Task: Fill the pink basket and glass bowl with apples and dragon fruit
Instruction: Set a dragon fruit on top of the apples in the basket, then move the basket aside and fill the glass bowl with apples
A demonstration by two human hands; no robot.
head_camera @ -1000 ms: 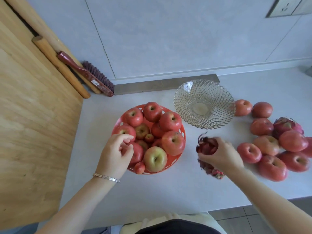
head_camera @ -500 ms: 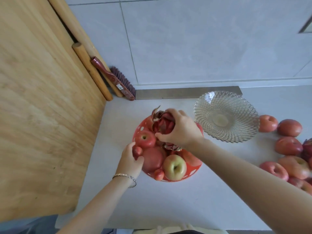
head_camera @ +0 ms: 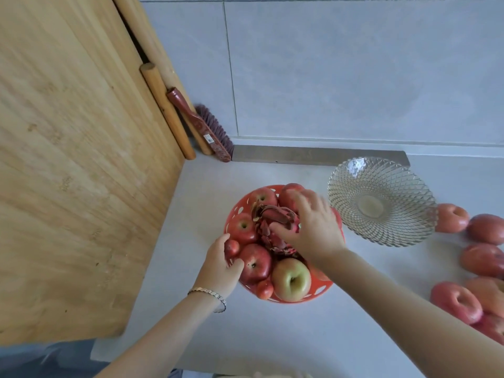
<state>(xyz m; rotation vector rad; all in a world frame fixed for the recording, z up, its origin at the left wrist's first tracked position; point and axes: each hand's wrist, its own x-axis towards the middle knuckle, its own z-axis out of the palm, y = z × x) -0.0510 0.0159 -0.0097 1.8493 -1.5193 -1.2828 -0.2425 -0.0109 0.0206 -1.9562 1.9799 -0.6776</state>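
Observation:
The pink basket [head_camera: 237, 211] stands mid-counter, heaped with apples, among them a yellow-green one [head_camera: 290, 279] at the front. A dark red dragon fruit [head_camera: 272, 222] lies on top of the heap. My right hand [head_camera: 313, 227] rests over its right side, thumb on the fruit and fingers spread toward the back apple. At the basket's left rim my left hand [head_camera: 219, 264] is curled, with a small red apple [head_camera: 231, 248] against its fingers. To the right of the basket stands the glass bowl [head_camera: 381, 173], with nothing in it.
Several loose apples [head_camera: 452, 218] lie on the counter at the right, running to the frame edge. A large wooden board [head_camera: 68, 159], rolling pins [head_camera: 166, 110] and a brush [head_camera: 207, 132] lean at the left against the wall. A metal strip [head_camera: 313, 154] lies along the back.
My right hand carried the dragon fruit from the right of the basket onto the apples and has opened its fingers over it. My left hand stayed at the basket's left rim. The camera view shifted left.

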